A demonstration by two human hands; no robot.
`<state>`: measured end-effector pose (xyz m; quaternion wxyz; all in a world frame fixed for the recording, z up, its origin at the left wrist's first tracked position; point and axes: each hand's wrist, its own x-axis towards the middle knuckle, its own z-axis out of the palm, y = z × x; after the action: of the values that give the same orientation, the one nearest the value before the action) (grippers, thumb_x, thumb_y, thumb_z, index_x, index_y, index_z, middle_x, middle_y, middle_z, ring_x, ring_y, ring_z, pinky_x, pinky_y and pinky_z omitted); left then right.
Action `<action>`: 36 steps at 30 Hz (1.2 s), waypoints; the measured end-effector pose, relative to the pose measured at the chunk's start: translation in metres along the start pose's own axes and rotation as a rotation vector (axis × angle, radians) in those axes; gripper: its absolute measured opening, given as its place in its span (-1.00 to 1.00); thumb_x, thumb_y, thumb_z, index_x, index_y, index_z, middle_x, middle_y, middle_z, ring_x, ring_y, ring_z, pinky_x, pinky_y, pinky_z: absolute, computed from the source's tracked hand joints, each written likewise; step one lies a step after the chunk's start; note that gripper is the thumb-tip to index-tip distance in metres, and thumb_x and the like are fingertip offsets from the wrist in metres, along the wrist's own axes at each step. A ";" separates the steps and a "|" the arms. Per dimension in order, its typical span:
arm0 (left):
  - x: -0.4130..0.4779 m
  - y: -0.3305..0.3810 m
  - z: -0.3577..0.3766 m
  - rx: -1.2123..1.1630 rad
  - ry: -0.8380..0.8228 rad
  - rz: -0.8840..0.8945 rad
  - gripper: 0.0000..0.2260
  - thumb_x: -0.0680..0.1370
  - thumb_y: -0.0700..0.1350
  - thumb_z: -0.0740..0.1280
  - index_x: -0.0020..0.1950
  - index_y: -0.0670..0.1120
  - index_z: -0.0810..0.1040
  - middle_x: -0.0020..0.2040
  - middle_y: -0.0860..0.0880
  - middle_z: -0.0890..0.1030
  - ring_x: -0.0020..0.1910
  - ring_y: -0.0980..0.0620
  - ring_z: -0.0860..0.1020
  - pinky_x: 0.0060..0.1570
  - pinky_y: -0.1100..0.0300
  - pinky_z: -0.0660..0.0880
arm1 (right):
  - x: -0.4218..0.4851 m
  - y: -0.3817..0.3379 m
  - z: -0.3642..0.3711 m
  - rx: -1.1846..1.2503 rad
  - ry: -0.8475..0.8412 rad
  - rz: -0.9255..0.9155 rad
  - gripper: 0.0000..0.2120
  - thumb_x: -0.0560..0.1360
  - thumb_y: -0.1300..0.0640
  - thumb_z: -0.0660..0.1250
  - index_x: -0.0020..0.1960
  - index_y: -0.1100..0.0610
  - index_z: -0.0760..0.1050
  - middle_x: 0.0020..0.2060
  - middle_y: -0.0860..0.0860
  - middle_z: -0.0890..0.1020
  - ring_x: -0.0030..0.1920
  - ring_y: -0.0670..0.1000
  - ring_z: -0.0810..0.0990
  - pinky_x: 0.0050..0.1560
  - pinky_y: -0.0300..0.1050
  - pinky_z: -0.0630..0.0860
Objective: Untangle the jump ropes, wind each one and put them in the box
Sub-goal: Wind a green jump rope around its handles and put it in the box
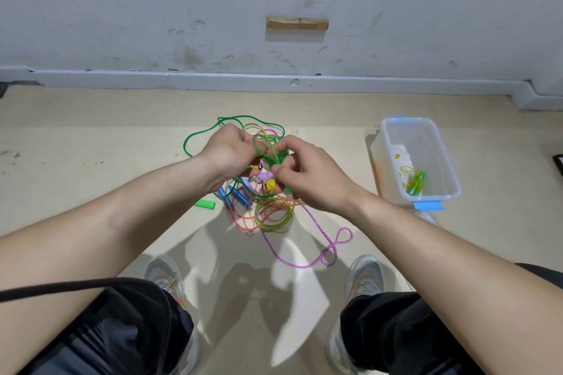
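The fingers of the left hand (228, 149) are curled in, thumb and fingertips pinching a loop of glossy, see-through green rope (272, 158) at the centre of the frame. The right hand (307, 175), just beside it, has its fingers bent in too, gripping the same rope where it bunches into small coils.

Beneath the hands, on the floor, lies the tangle of ropes (268, 210). It holds a yellow translucent tube in round coils and a pink-orange tube. A purple braided cord (330, 248) trails toward the lower right in a figure-eight, and a thin dark green cord (195, 137) loops to the upper left. Smooth blue handles (240, 196) and a matte green handle (204, 203) poke out at the pile's left.

At right centre stands the box (426, 137), a clear rectangular plastic tub with blue latches. A wound rope (414, 183), yellow-green, lies inside. A white label with a yellow mark in the box is too small to read.

The floor is smooth and beige, and the wall (122, 9) is white and scuffed.
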<state>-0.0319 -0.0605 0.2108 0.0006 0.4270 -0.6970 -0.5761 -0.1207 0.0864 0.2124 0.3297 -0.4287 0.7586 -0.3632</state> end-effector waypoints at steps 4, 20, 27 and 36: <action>0.001 -0.003 0.002 -0.085 0.029 -0.006 -0.87 0.53 -0.20 0.46 -0.10 -0.28 0.66 -0.29 -0.15 0.58 -0.31 -0.06 0.54 -0.07 0.02 0.63 | 0.001 -0.002 -0.002 0.035 0.100 0.046 -0.76 0.56 -0.13 0.15 0.03 -0.02 0.49 -0.24 -0.07 0.61 -0.16 -0.03 0.55 0.05 0.16 0.52; -0.019 0.006 0.007 -0.461 -0.099 -0.119 -0.97 0.53 -0.30 0.42 -0.06 -0.27 0.62 -0.23 -0.16 0.64 -0.31 0.04 0.65 -0.14 0.22 0.66 | 0.006 -0.003 -0.014 -0.156 0.317 0.069 -0.55 0.68 -0.01 0.14 -0.36 0.08 0.21 -0.49 -0.06 0.28 -0.38 0.02 0.26 -0.32 -0.04 0.24; -0.019 0.011 0.003 -0.552 -0.079 -0.165 -0.92 0.55 -0.29 0.40 0.02 -0.28 0.62 -0.19 -0.18 0.66 -0.29 0.04 0.67 -0.29 0.32 0.61 | 0.002 -0.002 -0.011 -0.273 0.364 -0.021 -0.66 0.66 -0.02 0.14 -0.27 0.05 0.31 -0.53 -0.03 0.34 -0.35 0.14 0.41 -0.31 0.03 0.32; -0.019 0.005 0.008 -0.164 -0.019 0.058 -0.85 0.49 -0.17 0.47 -0.20 -0.26 0.67 -0.23 -0.26 0.67 -0.22 -0.09 0.60 0.13 -0.11 0.61 | 0.000 -0.008 -0.008 -0.673 0.433 -0.110 -0.72 0.65 -0.08 0.12 -0.19 0.02 0.28 -0.42 0.05 0.45 -0.31 0.23 0.31 -0.34 0.01 0.27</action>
<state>-0.0270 -0.0426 0.2216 0.0453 0.3997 -0.6595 -0.6351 -0.1240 0.0853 0.2233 -0.0166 -0.4663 0.8630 -0.1938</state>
